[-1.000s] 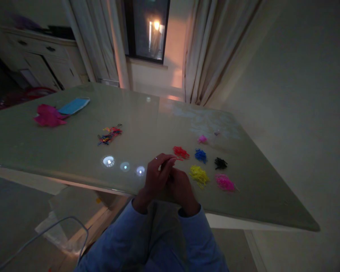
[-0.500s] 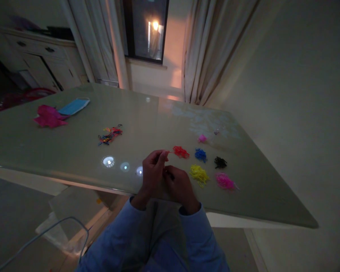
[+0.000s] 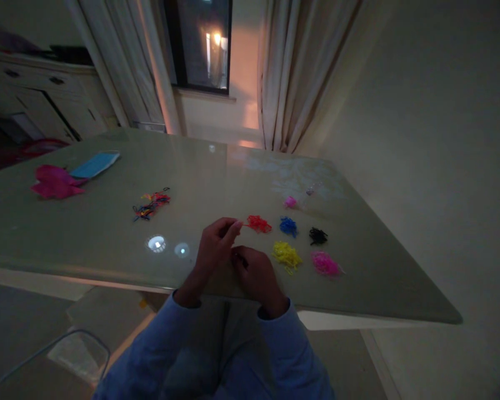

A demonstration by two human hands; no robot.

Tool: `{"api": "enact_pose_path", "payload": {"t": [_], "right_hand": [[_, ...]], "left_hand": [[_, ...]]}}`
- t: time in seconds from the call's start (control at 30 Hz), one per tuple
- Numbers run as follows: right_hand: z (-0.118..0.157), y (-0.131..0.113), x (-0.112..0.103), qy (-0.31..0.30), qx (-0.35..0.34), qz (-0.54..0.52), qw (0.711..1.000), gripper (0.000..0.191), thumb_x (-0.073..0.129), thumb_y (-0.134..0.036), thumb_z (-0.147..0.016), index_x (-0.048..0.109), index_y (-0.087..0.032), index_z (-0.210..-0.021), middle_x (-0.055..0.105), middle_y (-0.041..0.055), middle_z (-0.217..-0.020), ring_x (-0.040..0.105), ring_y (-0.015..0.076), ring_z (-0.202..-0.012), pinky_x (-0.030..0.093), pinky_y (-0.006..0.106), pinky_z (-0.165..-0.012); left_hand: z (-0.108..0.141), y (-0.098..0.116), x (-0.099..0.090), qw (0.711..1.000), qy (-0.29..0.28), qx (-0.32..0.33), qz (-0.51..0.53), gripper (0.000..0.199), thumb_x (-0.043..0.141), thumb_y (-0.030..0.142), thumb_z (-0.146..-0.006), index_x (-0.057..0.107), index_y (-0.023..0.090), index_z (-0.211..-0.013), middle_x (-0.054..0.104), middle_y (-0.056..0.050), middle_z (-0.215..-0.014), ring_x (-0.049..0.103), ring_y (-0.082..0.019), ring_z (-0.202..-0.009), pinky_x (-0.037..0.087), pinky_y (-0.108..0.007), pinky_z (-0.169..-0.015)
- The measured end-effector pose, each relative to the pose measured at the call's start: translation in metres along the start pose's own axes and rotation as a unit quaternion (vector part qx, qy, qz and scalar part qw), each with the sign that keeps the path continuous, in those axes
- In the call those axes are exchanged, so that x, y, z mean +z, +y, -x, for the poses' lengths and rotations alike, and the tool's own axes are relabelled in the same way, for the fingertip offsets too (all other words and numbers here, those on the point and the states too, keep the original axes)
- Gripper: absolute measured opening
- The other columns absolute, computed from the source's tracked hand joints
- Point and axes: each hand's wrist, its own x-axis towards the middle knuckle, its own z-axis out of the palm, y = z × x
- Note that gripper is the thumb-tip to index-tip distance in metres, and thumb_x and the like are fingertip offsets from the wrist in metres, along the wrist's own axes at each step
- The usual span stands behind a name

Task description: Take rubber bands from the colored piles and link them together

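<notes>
Person's left hand (image 3: 217,243) nearly closed, thumb and forefinger pinched at tips on thin red strand (image 3: 245,224); strand points toward red pile (image 3: 259,224), just beside fingertips on table (image 3: 379,278); right hand (image 3: 257,272) loosely curled, near left hand, cannot tell whether it grips anything; blue pile (image 3: 288,226), then black pile (image 3: 318,235), right of red pile; yellow pile (image 3: 286,254) near right hand; pink pile (image 3: 325,263) beyond it, rightward; mixed-colour pile (image 3: 151,205) well apart, at left.
</notes>
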Motion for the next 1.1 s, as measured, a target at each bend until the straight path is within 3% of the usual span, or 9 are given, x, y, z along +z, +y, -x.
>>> {"api": "enact_pose_path", "payload": {"t": [0.2, 0.4, 0.53, 0.7, 1.1], "right_hand": [[0.001, 0.004, 0.004, 0.002, -0.004, 0.004, 1.000, 0.019, 0.058, -0.020, -0.094, 0.074, -0.020, -0.103, 0.077, 0.0068, -0.100, 0.070, 0.0194, -0.084, 0.046, 0.027, -0.075], [0.001, 0.003, 0.002, -0.004, -0.016, 0.005, 1.000, 0.018, 0.057, -0.022, -0.096, 0.074, -0.020, -0.101, 0.077, 0.0064, -0.098, 0.070, 0.0193, -0.086, 0.047, 0.027, -0.076], [0.002, 0.003, 0.002, -0.002, -0.018, -0.004, 1.000, 0.019, 0.057, -0.024, -0.096, 0.074, -0.021, -0.103, 0.077, 0.0055, -0.101, 0.070, 0.0190, -0.089, 0.048, 0.027, -0.078], [0.002, 0.005, 0.003, 0.003, -0.021, -0.005, 1.000, 0.018, 0.059, -0.023, -0.095, 0.074, -0.022, -0.104, 0.078, 0.0055, -0.102, 0.071, 0.0195, -0.090, 0.049, 0.027, -0.080], [0.003, 0.004, 0.000, 0.004, -0.011, -0.019, 1.000, 0.020, 0.056, -0.024, -0.095, 0.075, -0.022, -0.103, 0.077, 0.0065, -0.100, 0.072, 0.0196, -0.091, 0.051, 0.028, -0.080]], "left_hand": [[-0.042, 0.004, -0.004, 0.993, -0.099, 0.019, -0.056, 0.030, 0.067, 0.046, -0.080, 0.071, 0.017, -0.075, 0.065, -0.002, -0.062, 0.056, -0.013, -0.053, 0.043, -0.022, -0.051], [-0.079, -0.012, 0.018, 0.969, -0.192, 0.065, -0.138, 0.026, 0.065, 0.040, -0.079, 0.075, 0.018, -0.073, 0.069, -0.004, -0.065, 0.057, -0.014, -0.057, 0.041, -0.024, -0.056], [-0.082, -0.030, 0.030, 0.958, -0.199, 0.096, -0.184, 0.018, 0.066, 0.033, -0.077, 0.078, 0.021, -0.073, 0.073, -0.006, -0.074, 0.060, -0.016, -0.065, 0.043, -0.025, -0.062], [-0.083, -0.044, 0.029, 0.957, -0.189, 0.098, -0.196, 0.020, 0.066, 0.035, -0.079, 0.079, 0.020, -0.077, 0.074, -0.006, -0.074, 0.058, -0.016, -0.062, 0.044, -0.026, -0.063], [-0.080, -0.041, 0.018, 0.962, -0.202, 0.066, -0.171, 0.030, 0.055, 0.037, -0.083, 0.076, 0.015, -0.081, 0.073, -0.006, -0.075, 0.061, -0.016, -0.067, 0.045, -0.026, -0.064]]}}
